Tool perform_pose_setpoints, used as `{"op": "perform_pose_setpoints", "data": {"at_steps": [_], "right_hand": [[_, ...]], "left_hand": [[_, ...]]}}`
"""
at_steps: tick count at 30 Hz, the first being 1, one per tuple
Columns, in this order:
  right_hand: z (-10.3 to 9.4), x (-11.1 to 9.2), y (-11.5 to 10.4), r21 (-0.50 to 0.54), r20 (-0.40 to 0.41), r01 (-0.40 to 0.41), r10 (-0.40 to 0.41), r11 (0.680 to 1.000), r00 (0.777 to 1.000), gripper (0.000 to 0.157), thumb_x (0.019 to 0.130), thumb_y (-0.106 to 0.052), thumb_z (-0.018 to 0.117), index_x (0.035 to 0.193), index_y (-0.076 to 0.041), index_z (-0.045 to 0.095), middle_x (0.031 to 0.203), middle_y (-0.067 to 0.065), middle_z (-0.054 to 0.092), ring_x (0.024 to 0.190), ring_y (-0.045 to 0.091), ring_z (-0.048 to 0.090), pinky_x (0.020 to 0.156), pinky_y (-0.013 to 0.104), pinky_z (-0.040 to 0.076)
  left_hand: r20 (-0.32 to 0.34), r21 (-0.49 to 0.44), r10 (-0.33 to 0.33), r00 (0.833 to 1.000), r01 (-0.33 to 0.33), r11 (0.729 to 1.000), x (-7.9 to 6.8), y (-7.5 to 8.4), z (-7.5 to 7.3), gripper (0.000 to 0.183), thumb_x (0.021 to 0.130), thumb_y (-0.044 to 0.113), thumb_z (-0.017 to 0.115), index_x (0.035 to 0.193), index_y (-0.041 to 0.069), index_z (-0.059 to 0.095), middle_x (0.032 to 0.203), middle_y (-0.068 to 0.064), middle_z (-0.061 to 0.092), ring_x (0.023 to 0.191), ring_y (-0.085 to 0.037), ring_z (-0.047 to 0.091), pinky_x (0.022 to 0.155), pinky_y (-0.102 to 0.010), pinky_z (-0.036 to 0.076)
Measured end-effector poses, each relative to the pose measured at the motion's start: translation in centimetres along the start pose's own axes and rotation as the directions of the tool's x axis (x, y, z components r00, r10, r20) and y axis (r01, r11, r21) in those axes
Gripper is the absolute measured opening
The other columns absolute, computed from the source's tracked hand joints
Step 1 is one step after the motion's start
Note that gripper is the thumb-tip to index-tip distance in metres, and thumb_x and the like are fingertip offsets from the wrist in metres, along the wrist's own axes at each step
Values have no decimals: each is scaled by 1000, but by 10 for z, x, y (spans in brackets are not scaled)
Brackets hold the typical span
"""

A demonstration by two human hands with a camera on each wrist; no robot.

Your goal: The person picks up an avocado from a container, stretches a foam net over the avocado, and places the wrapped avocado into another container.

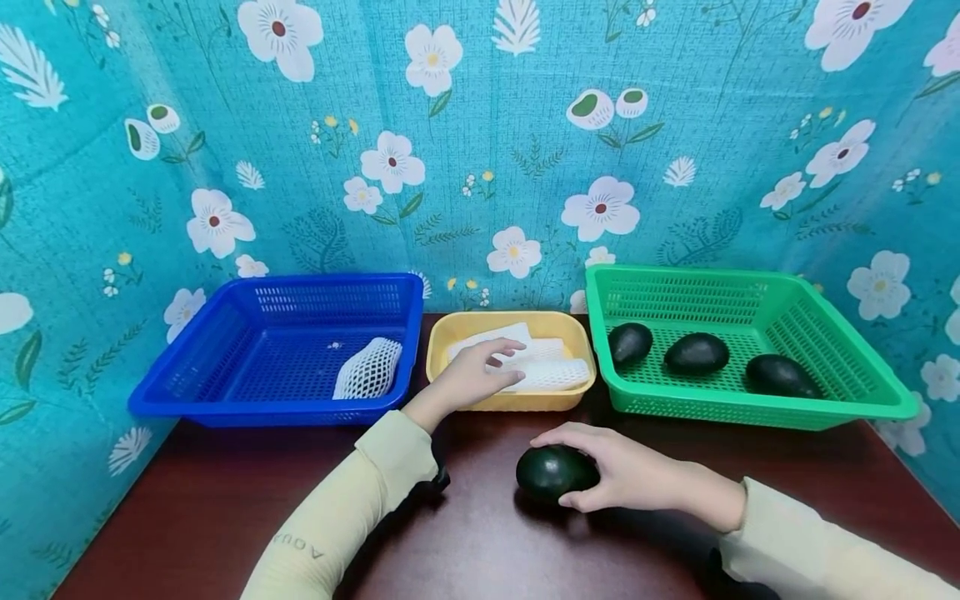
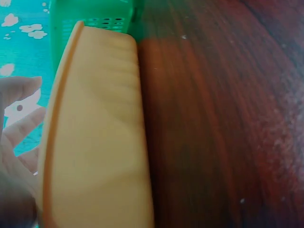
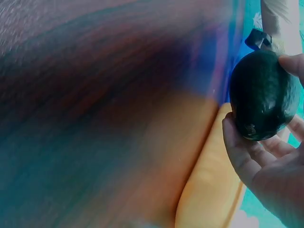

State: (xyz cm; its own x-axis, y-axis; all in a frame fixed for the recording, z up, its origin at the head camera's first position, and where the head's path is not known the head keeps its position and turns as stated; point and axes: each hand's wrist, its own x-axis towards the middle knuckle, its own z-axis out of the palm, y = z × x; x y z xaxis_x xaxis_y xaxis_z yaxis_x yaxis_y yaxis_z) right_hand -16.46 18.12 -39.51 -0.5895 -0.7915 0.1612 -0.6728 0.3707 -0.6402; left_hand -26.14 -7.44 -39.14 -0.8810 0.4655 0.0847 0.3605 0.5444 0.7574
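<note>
My right hand (image 1: 630,471) grips a dark green, glossy avocado (image 1: 557,473) with thumb and fingers, close over the table in front of the yellow basket. In the right wrist view the same avocado (image 3: 263,95) sits between thumb and fingertips. My left hand (image 1: 476,371) reaches over the yellow basket (image 1: 510,402), its fingers loosely bent and spread above white foam net sleeves (image 1: 551,373). In the left wrist view the fingers (image 2: 23,128) show beyond the wall of that basket, apart and holding nothing.
At left a blue basket (image 1: 277,408) holds one bulging white foam net (image 1: 369,369). The green basket (image 1: 750,404) at right holds three more avocados (image 1: 696,354). All three containers stand along the back of the dark brown table (image 1: 465,533), before a flowered teal cloth (image 1: 480,167).
</note>
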Motion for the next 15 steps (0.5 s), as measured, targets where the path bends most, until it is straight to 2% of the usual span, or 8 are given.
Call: {"op": "perform_pose_setpoints", "data": {"at_steps": [5,9,15], "right_hand": [[9,3,2,-16,-14,34,-34,999,999,57,87,-23,82,138,-14,59,132,-7,62,117,12,58,96,32,50],[13,5,3,-11,-15,41,-41,999,999,58,87,-22,83,139,-12,58,132,-8,61,118,11,58,97,31,49],[16,7,4,-15,-10,59,-59,998,998,58,88,-23,83,139,-13,58,133,-7,61,119,12,58,99,32,49]], "left_hand": [[14,57,-19,1000,18,998,6,-3,6,41,97,31,71,134,13,68,138,-5,63,119,-27,61,98,-42,51],[39,93,-29,999,26,995,12,1,6,36,95,29,73,127,13,72,136,-7,64,119,-28,61,100,-43,50],[85,114,-74,994,64,991,17,4,7,39,93,29,77,128,13,72,137,-8,63,122,-28,60,103,-42,49]]}}
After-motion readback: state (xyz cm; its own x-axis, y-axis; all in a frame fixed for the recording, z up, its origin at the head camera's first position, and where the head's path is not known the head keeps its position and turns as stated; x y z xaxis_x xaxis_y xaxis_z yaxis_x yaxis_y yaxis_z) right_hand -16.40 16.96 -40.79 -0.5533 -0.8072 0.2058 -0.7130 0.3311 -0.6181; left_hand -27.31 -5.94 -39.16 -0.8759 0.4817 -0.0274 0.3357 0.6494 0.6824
